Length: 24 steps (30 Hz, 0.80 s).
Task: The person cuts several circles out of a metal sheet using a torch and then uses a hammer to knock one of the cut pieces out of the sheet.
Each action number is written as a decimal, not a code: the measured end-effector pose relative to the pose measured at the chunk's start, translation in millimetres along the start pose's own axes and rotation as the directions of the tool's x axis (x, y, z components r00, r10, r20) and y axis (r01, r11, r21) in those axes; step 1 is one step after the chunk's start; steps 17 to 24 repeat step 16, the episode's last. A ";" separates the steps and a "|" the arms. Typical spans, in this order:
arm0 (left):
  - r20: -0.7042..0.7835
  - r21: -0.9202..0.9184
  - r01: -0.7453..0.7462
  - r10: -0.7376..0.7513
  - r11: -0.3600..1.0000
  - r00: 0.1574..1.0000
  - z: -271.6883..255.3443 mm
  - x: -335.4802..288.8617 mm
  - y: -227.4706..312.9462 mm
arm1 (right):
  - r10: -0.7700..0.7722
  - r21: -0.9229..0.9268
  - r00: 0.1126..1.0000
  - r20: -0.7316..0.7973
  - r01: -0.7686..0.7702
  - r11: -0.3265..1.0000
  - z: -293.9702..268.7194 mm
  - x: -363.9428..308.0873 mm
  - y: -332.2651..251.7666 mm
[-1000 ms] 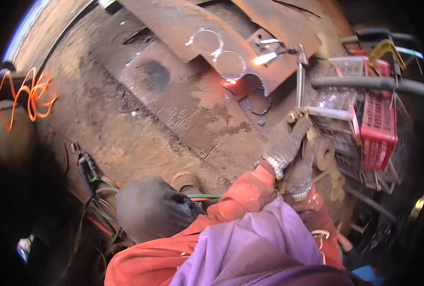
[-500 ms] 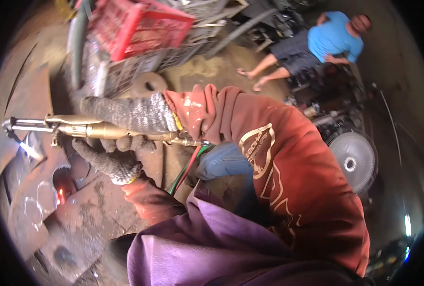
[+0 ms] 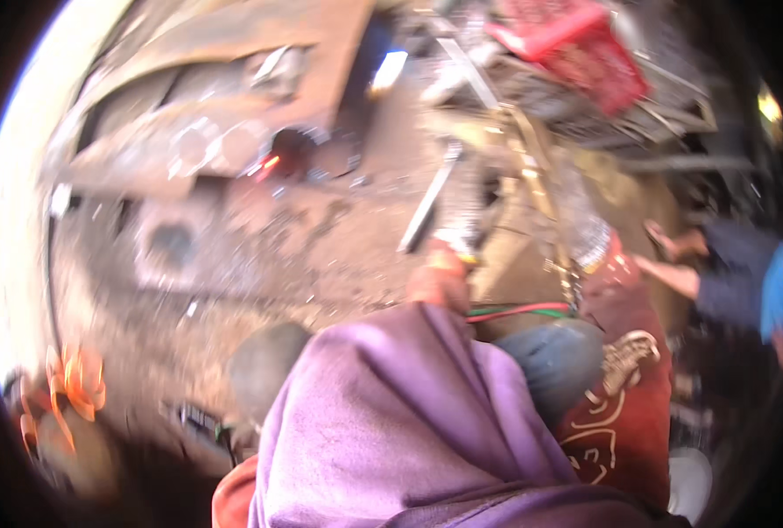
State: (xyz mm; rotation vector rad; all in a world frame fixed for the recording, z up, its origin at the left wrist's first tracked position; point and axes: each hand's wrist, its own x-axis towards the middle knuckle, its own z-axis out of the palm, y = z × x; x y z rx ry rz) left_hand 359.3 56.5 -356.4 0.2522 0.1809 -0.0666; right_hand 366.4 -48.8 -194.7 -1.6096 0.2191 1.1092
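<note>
My right hand (image 3: 585, 216), in a grey knitted glove, is closed round a brass-coloured cutting torch (image 3: 532, 167). The torch's tubes point up and away, and a bright white-blue glow (image 3: 389, 70) shows beside its head. Red and green hoses (image 3: 519, 311) run near its rear end. To the left of the torch is my gloved left hand (image 3: 463, 207), smeared by motion. A pale metal bar (image 3: 426, 207) lies along its left side; whether the hand grips it I cannot tell. A rusty steel plate (image 3: 145, 141) with round cut-outs and a red-hot spot (image 3: 271, 162) is at the far left.
Beyond my right hand stands a red plastic crate (image 3: 585, 53) on piled scrap. At the right edge is a person in a blue shirt (image 3: 777, 290). Orange curved pieces (image 3: 79, 383) and a dark tool (image 3: 199, 422) are at the lower left, a fan (image 3: 691, 484) at the lower right.
The view has swung left, so plate, crate and person appear farther right. The torch now points up the picture instead of left. The pale bar has come into sight beside my left hand.
</note>
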 end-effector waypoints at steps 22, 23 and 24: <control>-0.493 0.668 0.082 -0.358 -0.740 0.793 -32.1 -98.3 52.3 | 0.003 0.039 0.941 0.338 -0.017 0.999 -99.4 37.7 69.8; -0.493 0.668 0.082 -0.358 -0.740 0.793 -32.1 -98.3 52.3 | 0.003 0.039 0.941 0.338 -0.017 0.999 -99.4 37.7 69.8; -0.493 0.668 0.082 -0.358 -0.740 0.793 -32.1 -98.3 52.3 | 0.003 0.039 0.941 0.338 -0.017 0.999 -99.4 37.7 69.8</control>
